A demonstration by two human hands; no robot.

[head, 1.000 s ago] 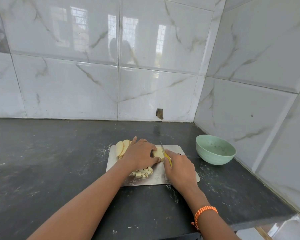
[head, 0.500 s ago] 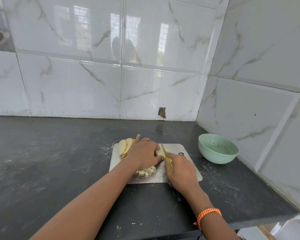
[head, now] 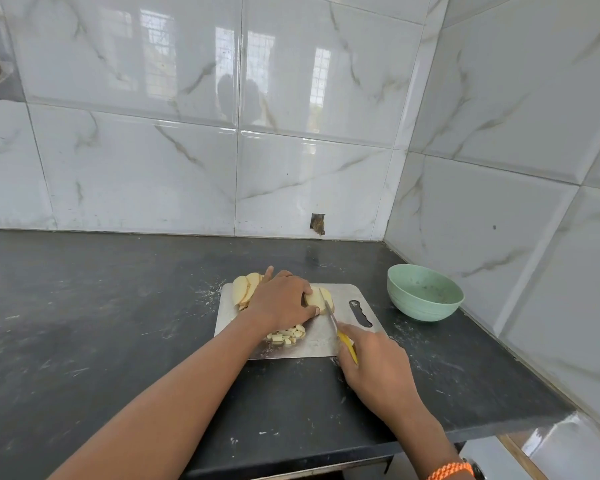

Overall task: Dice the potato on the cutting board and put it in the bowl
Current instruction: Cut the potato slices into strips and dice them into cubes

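Centrally, a steel cutting board (head: 343, 292) lies on the dark tabletop (head: 101, 323). The left hand (head: 281, 301) curls over a potato piece (head: 315, 296) on the board, fingers and thumb gripping it. The right hand (head: 374, 368) grips a yellow-handled knife (head: 340, 332), its blade tip meeting that piece. Potato slices (head: 244, 288) are stacked at the board's far left corner; diced cubes (head: 288, 334) sit near its front edge. A green bowl (head: 425, 292) stands on the tabletop, right of the board, by the tiled wall (head: 499, 168).
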